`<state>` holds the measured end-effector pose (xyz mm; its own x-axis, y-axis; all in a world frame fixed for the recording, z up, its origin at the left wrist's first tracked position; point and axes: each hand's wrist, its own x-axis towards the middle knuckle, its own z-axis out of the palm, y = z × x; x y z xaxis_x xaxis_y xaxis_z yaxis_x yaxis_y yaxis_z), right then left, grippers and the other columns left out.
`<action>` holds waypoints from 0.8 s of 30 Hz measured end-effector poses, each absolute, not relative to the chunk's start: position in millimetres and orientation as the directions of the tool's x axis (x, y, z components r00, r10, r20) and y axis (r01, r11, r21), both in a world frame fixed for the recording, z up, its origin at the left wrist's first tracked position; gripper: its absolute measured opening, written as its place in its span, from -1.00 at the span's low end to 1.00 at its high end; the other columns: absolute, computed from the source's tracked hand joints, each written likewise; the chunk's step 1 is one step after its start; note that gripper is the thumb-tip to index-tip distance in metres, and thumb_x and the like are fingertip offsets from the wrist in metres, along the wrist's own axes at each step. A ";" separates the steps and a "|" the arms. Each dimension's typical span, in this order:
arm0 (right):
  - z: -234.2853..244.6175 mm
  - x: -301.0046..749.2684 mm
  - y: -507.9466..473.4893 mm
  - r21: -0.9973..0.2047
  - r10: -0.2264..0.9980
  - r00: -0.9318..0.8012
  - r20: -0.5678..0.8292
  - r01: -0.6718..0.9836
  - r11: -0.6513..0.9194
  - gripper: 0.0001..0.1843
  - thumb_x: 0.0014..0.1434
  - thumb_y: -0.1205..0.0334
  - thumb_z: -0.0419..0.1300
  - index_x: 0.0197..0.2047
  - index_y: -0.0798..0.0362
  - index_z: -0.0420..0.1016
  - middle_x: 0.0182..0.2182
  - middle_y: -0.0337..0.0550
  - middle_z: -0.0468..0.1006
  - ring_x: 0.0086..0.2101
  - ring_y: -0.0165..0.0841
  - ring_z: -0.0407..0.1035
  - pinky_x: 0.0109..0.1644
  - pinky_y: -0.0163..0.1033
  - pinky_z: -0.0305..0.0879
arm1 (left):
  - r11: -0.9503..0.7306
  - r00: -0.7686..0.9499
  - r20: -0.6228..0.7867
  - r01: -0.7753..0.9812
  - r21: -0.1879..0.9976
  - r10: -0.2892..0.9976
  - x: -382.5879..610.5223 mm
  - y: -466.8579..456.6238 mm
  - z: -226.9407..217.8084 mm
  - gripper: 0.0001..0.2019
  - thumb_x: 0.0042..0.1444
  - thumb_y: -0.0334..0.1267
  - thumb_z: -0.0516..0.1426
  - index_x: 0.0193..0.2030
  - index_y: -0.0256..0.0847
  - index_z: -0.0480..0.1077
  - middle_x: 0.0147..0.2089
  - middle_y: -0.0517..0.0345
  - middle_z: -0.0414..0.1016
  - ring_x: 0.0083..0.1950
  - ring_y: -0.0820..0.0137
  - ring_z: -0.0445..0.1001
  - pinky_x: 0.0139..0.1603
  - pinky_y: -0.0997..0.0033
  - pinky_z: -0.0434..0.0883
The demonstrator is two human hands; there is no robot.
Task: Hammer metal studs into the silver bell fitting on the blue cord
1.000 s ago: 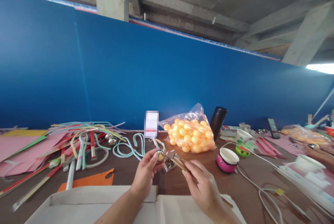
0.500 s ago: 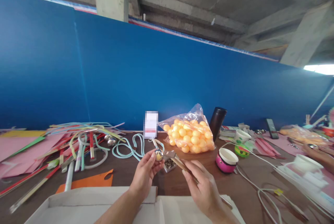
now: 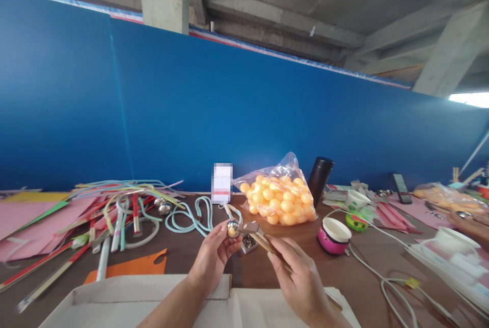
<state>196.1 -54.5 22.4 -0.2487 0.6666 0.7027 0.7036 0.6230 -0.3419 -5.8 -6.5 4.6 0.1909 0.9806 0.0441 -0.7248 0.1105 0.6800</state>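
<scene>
My left hand (image 3: 211,254) pinches a shiny silver ball (image 3: 233,228) between thumb and fingers, above the table. In my right hand (image 3: 300,272) is a wooden-handled tool (image 3: 263,243) with a flat metal head; its exact kind is not clear. The head reaches the ball's right side, and I cannot tell whether they touch. Just below the head sits a small box of little metal pieces (image 3: 249,243), partly hidden. Behind my hands lies a clear plastic bag of orange balls (image 3: 277,200).
A black bottle (image 3: 320,180) and a pink cup (image 3: 334,236) stand right of the bag, near white cables (image 3: 385,284). Tubes, sticks and pink sheets (image 3: 53,226) crowd the left. White cardboard (image 3: 153,300) lies in front. A co-worker's hand (image 3: 468,228) shows far right.
Hardly anything differs. The whole view has shifted slightly, and the tool's head has tilted a little at the ball's right side. Both hands keep their holds.
</scene>
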 end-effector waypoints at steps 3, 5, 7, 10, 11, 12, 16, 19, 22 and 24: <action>20.9 195.3 -54.0 -0.317 0.657 -0.264 0.706 0.712 0.627 -0.65 0.20 0.35 0.05 0.07 0.05 0.36 -0.13 0.00 0.50 -0.13 -0.24 0.42 -0.08 -0.20 0.41 | 0.107 0.189 0.045 -0.717 0.689 0.981 -5.8 -7.0 4.8 -0.71 0.10 -0.23 0.15 -0.06 -0.32 0.42 -0.23 -0.03 0.51 -0.27 0.38 0.48 -0.21 0.42 0.45; 20.5 194.7 -53.7 -0.311 0.664 -0.274 0.696 0.718 0.623 -0.65 0.21 0.34 0.04 0.07 0.04 0.36 -0.14 0.00 0.50 -0.14 -0.24 0.42 -0.08 -0.19 0.41 | 0.108 0.193 0.045 -0.712 0.694 0.980 -5.8 -7.2 4.8 -0.71 0.10 -0.24 0.15 -0.06 -0.33 0.43 -0.23 -0.03 0.52 -0.27 0.38 0.48 -0.21 0.41 0.45; 20.4 194.3 -53.5 -0.312 0.673 -0.282 0.684 0.721 0.619 -0.66 0.22 0.34 0.03 0.06 0.04 0.36 -0.15 0.02 0.50 -0.15 -0.24 0.42 -0.10 -0.19 0.41 | 0.108 0.194 0.046 -0.711 0.695 0.980 -5.7 -7.1 4.8 -0.72 0.09 -0.25 0.16 -0.07 -0.32 0.43 -0.23 -0.03 0.52 -0.27 0.38 0.48 -0.20 0.41 0.45; 19.8 195.1 -53.1 -0.325 0.672 -0.274 0.688 0.711 0.623 -0.64 0.22 0.36 0.03 0.08 0.05 0.34 -0.14 0.03 0.49 -0.14 -0.23 0.40 -0.09 -0.17 0.40 | 0.111 0.189 0.039 -0.719 0.686 0.981 -5.6 -7.0 5.2 -0.73 0.09 -0.25 0.16 -0.08 -0.32 0.43 -0.24 -0.03 0.52 -0.27 0.37 0.49 -0.20 0.40 0.46; 19.3 195.8 -52.9 -0.330 0.667 -0.264 0.697 0.707 0.625 -0.64 0.22 0.37 0.03 0.09 0.05 0.33 -0.13 0.04 0.48 -0.13 -0.23 0.39 -0.07 -0.16 0.39 | 0.116 0.187 0.032 -0.724 0.680 0.982 -5.6 -7.2 5.6 -0.74 0.09 -0.25 0.16 -0.09 -0.31 0.44 -0.25 -0.02 0.52 -0.28 0.37 0.49 -0.21 0.40 0.47; 18.8 196.5 -52.7 -0.334 0.660 -0.252 0.708 0.704 0.627 -0.63 0.22 0.37 0.04 0.10 0.05 0.32 -0.12 0.04 0.48 -0.12 -0.22 0.39 -0.06 -0.15 0.39 | 0.122 0.184 0.022 -0.729 0.674 0.983 -5.8 -7.4 6.2 -0.75 0.09 -0.24 0.16 -0.11 -0.31 0.44 -0.27 0.00 0.52 -0.28 0.37 0.49 -0.22 0.41 0.47; 17.5 198.3 -52.0 -0.336 0.641 -0.224 0.734 0.700 0.630 -0.61 0.21 0.36 0.05 0.12 0.06 0.32 -0.10 0.05 0.48 -0.11 -0.21 0.39 -0.05 -0.13 0.39 | 0.139 0.178 -0.005 -0.748 0.649 0.984 -6.8 -8.6 8.1 -0.80 0.08 -0.25 0.17 -0.19 -0.31 0.46 -0.34 0.06 0.51 -0.32 0.40 0.49 -0.27 0.44 0.48; 18.3 197.8 -52.4 -0.323 0.633 -0.233 0.739 0.701 0.635 -0.61 0.21 0.37 0.06 0.11 0.05 0.33 -0.11 0.03 0.49 -0.11 -0.22 0.41 -0.06 -0.16 0.40 | 0.145 0.178 -0.014 -0.753 0.641 0.984 -7.3 -8.1 7.2 -0.81 0.08 -0.26 0.17 -0.21 -0.32 0.46 -0.36 0.07 0.51 -0.35 0.41 0.49 -0.29 0.44 0.48; 19.6 197.0 -53.3 -0.306 0.621 -0.239 0.746 0.706 0.639 -0.61 0.20 0.37 0.07 0.11 0.05 0.33 -0.11 0.01 0.49 -0.12 -0.23 0.42 -0.06 -0.19 0.41 | 0.150 0.177 -0.022 -0.757 0.636 0.984 -7.0 -6.6 5.2 -0.82 0.07 -0.25 0.17 -0.23 -0.32 0.46 -0.37 0.06 0.51 -0.36 0.41 0.49 -0.31 0.44 0.49; 20.1 197.0 -53.9 -0.304 0.622 -0.243 0.744 0.705 0.640 -0.61 0.20 0.37 0.07 0.11 0.06 0.33 -0.11 0.01 0.49 -0.11 -0.23 0.42 -0.06 -0.20 0.41 | 0.149 0.175 -0.021 -0.760 0.633 0.984 -6.6 -5.8 4.2 -0.83 0.06 -0.25 0.18 -0.25 -0.32 0.46 -0.38 0.06 0.51 -0.37 0.41 0.49 -0.32 0.44 0.49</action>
